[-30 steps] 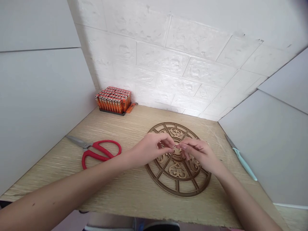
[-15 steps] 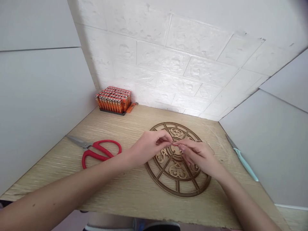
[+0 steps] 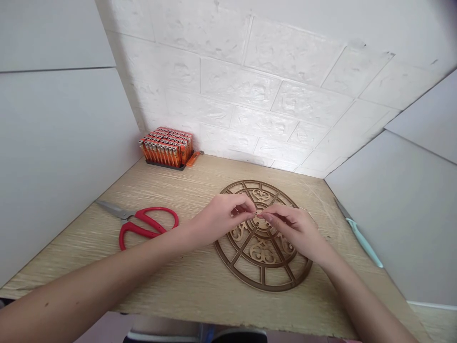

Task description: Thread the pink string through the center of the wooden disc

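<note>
A closer pinch

A thin piece (image 3: 259, 215) (identity unclear) sits above the openwork disc (image 3: 262, 253), toward the surface's (image 3: 200, 300) right edge. The right hand (image 3: 302, 233) pinches it; the left hand (image 3: 222, 216), fingertips parted a second ago, now pinches too, likely steadying it.

A round brown openwork panel (image 3: 263, 227) lies flat on a wood-grain table (image 3: 200, 183), its spokes fanning from a ringed centre to a dark outer band of open frames. Paler curled scrollwork fills sections of the inner ring, and small round holes dot the middle. Above the centre, a thin strand (image 3: 259, 214) is pinched between the fingertips of a left hand (image 3: 222, 215) and a right hand (image 3: 298, 231), its short visible stretch too fine to make out in detail.
</note>
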A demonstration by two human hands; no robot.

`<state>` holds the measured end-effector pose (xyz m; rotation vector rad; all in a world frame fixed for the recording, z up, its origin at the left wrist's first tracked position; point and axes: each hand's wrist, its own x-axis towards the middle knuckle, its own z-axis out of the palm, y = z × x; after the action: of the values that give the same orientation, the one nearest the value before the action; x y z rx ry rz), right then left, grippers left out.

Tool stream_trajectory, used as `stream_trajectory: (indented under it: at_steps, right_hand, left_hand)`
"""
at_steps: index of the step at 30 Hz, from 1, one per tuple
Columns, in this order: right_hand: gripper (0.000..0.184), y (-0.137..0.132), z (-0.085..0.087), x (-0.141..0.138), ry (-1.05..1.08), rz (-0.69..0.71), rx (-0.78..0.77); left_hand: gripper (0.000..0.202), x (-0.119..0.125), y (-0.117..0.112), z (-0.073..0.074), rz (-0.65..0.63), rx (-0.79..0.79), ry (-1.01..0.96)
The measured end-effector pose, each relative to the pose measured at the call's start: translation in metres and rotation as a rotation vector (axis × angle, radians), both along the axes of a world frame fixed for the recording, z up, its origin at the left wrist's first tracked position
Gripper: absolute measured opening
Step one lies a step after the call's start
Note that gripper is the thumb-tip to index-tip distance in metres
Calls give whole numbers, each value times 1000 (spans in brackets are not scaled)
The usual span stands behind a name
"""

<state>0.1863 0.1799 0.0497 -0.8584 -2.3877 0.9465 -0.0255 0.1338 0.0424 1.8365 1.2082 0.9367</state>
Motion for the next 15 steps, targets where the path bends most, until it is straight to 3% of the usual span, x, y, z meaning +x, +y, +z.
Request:
stream_trajectory:
  at_steps: [15]
  right_hand:
    - [22, -1, -1, -1, 40, -23, -25]
  left_hand:
    - [17, -1, 0, 0, 22, 112, 71]
